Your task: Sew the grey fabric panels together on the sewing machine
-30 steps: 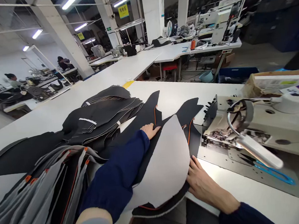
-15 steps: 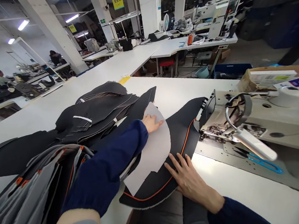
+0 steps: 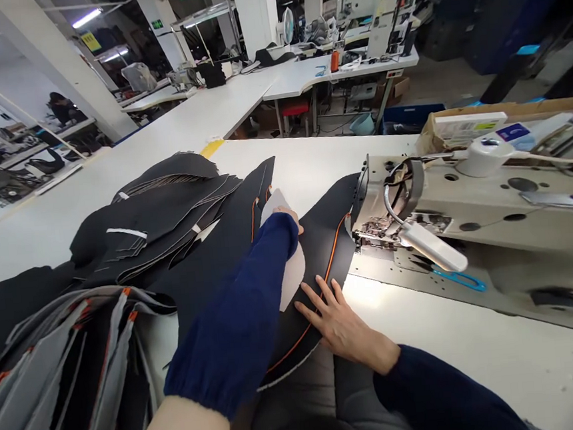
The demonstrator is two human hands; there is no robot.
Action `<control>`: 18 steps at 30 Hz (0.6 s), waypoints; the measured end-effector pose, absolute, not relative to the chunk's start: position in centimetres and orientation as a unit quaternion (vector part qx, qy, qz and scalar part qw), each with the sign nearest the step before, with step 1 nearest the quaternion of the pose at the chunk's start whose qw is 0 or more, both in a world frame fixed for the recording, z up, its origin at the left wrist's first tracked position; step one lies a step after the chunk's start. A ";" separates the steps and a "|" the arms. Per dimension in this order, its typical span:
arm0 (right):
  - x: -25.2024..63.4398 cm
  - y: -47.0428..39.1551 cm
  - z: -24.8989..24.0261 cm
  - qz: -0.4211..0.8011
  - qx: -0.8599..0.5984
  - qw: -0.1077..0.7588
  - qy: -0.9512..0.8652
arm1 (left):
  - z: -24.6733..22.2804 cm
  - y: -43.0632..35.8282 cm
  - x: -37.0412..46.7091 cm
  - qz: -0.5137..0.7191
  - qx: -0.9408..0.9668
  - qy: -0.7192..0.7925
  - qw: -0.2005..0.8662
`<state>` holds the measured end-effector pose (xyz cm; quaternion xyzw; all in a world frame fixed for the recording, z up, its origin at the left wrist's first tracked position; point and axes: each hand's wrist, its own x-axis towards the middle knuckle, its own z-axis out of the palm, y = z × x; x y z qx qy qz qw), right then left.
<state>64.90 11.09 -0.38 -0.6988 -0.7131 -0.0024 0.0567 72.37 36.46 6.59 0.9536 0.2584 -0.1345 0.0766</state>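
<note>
My left hand (image 3: pixel 291 218) rests on the upper part of a light grey cut panel (image 3: pixel 294 271); its fingers are mostly hidden behind the blue sleeve cuff, so I cannot tell whether they grip. Under the grey panel lies a black panel (image 3: pixel 322 252) with a curved orange piping line (image 3: pixel 334 245). Spread fingers of my right hand (image 3: pixel 340 320) press flat on this black panel, across the piping. The panel's far end reaches the needle area of a sewing machine (image 3: pixel 375 230). Another black piece with orange piping (image 3: pixel 253 221) shows left of the grey panel.
Stacked black panels (image 3: pixel 166 215) lie on the white table at left. Grey and black pieces with orange edges (image 3: pixel 94 366) hang in a bundle at lower left. Blue-handled snips (image 3: pixel 460 280) and a lamp (image 3: pixel 432 246) are by the machine. A cardboard box (image 3: pixel 427 137) stands behind.
The view has swung right. My left hand and the grey panel have shifted right over the black panel, uncovering orange piping at left. My right hand stays spread on the black panel.
</note>
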 end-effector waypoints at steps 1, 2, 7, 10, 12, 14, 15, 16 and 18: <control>65.0 11.0 -0.4 0.000 -0.698 0.058 -0.714 | 7.0 36.1 71.8 -0.141 0.953 0.259 0.064; 65.1 11.0 -0.5 0.002 -0.697 0.060 -0.714 | 7.5 35.5 70.9 -0.144 0.955 0.255 0.053; 65.4 10.9 -0.4 0.011 -0.688 0.066 -0.723 | 8.5 30.3 65.9 -0.129 0.980 0.146 0.028; 65.7 11.1 -0.3 0.013 -0.687 0.065 -0.723 | 7.6 26.9 64.7 -0.173 0.983 0.059 0.035; 65.8 11.1 -0.4 0.012 -0.684 0.065 -0.726 | 6.7 25.7 65.0 -0.199 0.978 0.029 0.051; 65.8 11.1 -0.5 0.017 -0.682 0.067 -0.728 | 6.1 25.4 65.8 -0.195 0.979 0.016 0.057; 65.8 11.0 -0.6 0.019 -0.682 0.069 -0.728 | 6.0 25.5 66.3 -0.190 0.980 0.012 0.059; 65.8 11.0 -0.7 0.020 -0.683 0.072 -0.727 | 5.9 25.8 66.7 -0.193 0.979 0.010 0.062; 65.7 10.6 -0.9 0.010 -0.686 0.080 -0.723 | 5.9 26.3 67.3 -0.215 0.973 0.005 0.086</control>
